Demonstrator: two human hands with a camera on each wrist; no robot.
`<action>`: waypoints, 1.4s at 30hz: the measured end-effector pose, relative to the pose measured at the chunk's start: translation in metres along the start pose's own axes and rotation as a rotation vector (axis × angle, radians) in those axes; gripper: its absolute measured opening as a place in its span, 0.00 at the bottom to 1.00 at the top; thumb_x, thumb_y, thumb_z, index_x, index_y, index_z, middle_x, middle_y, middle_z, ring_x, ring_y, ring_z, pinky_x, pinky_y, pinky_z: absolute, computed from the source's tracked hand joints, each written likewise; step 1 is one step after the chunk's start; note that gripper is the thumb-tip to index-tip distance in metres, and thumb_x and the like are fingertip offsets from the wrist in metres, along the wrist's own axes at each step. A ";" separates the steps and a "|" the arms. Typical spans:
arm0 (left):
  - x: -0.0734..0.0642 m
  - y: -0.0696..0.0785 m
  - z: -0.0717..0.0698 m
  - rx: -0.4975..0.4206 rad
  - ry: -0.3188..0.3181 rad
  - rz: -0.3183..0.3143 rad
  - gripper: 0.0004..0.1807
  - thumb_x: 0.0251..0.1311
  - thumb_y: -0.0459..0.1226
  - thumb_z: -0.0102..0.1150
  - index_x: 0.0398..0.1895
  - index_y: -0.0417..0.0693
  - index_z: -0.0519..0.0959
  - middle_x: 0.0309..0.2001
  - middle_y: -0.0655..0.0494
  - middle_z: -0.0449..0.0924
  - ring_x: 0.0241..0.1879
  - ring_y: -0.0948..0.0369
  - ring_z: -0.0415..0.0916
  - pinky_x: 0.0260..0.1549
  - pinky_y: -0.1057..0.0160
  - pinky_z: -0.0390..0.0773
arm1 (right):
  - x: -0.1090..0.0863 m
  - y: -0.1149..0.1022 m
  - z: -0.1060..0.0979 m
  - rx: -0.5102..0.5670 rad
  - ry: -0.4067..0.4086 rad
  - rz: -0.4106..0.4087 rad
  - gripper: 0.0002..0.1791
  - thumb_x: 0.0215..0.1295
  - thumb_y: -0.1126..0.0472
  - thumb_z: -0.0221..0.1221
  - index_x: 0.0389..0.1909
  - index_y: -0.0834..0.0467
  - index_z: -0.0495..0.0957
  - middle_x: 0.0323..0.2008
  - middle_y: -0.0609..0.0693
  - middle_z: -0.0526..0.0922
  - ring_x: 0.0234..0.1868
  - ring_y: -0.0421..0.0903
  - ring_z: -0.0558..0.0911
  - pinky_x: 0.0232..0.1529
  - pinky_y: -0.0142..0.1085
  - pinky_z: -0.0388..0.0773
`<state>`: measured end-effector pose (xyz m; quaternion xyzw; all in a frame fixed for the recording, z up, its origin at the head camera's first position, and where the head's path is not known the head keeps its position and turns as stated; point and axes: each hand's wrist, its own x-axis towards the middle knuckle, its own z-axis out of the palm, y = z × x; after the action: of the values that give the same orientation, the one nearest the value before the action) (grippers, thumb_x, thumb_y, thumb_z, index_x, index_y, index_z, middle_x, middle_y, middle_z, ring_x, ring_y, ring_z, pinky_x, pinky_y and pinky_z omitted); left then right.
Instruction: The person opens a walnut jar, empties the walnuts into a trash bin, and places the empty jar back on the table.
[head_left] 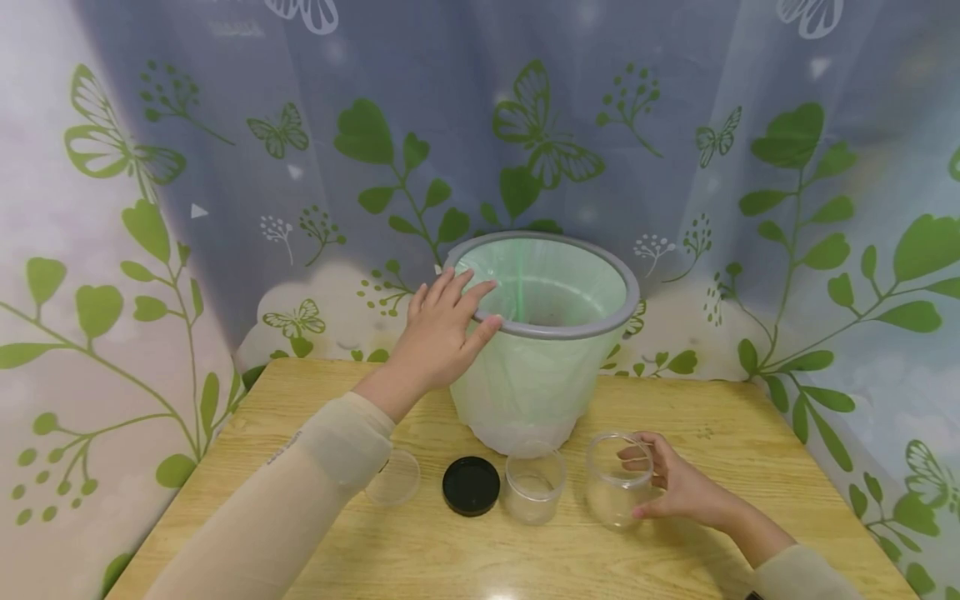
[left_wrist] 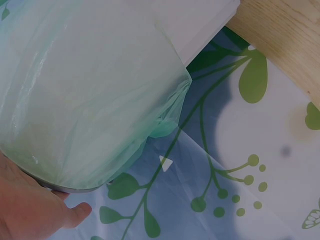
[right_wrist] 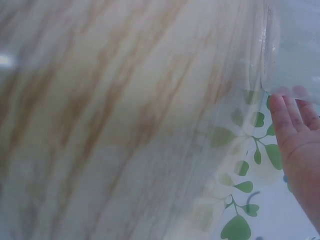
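Observation:
A trash bin [head_left: 525,383] with a grey rim, lined with a pale green bag, stands on the wooden table. My left hand [head_left: 444,329] lies at the left side of its rim, fingers spread and fairly straight; the left wrist view shows that hand [left_wrist: 35,210] against the rim and bag. To the right, my right hand [head_left: 678,483] holds a clear plastic jar [head_left: 617,492] upright, thumb on the near side and fingers round the far side. In the right wrist view, fingertips touch the jar's clear wall [right_wrist: 295,45]. The jar has no lid on it.
Left of the held jar stands a smaller clear jar [head_left: 532,500]. Beside it lies a black round lid [head_left: 471,486], then a clear round lid [head_left: 397,479] partly behind my left sleeve. A leaf-and-butterfly patterned curtain [head_left: 420,50] surrounds the table [head_left: 675,408].

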<state>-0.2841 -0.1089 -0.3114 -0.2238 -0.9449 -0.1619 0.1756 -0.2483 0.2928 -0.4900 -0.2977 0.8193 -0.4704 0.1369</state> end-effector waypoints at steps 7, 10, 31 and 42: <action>0.001 0.000 -0.001 0.005 0.008 0.006 0.36 0.74 0.65 0.26 0.79 0.63 0.55 0.80 0.51 0.46 0.79 0.49 0.34 0.71 0.36 0.38 | 0.001 0.004 -0.001 0.054 -0.002 -0.002 0.53 0.55 0.67 0.73 0.71 0.66 0.44 0.67 0.73 0.61 0.66 0.76 0.63 0.60 0.50 0.72; 0.001 0.000 -0.001 0.006 0.007 0.004 0.36 0.74 0.65 0.26 0.79 0.63 0.55 0.80 0.51 0.46 0.79 0.49 0.33 0.72 0.37 0.38 | 0.001 0.004 -0.001 0.061 -0.005 -0.003 0.54 0.54 0.67 0.73 0.71 0.67 0.44 0.68 0.74 0.60 0.66 0.77 0.62 0.61 0.57 0.70; 0.001 0.001 -0.002 0.010 0.003 0.001 0.35 0.75 0.64 0.28 0.79 0.63 0.55 0.80 0.50 0.46 0.79 0.48 0.34 0.71 0.37 0.39 | 0.002 0.001 -0.001 0.086 -0.065 -0.018 0.58 0.55 0.69 0.72 0.73 0.70 0.38 0.68 0.79 0.56 0.66 0.80 0.60 0.61 0.66 0.63; -0.001 0.002 -0.002 -0.007 -0.006 0.002 0.35 0.75 0.63 0.29 0.79 0.62 0.55 0.80 0.50 0.46 0.79 0.48 0.34 0.72 0.37 0.38 | 0.004 0.001 0.001 0.093 -0.073 -0.020 0.56 0.56 0.69 0.71 0.73 0.70 0.39 0.68 0.79 0.56 0.66 0.80 0.59 0.60 0.72 0.59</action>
<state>-0.2822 -0.1083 -0.3092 -0.2256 -0.9447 -0.1643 0.1721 -0.2512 0.2906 -0.4914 -0.3160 0.7880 -0.4984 0.1756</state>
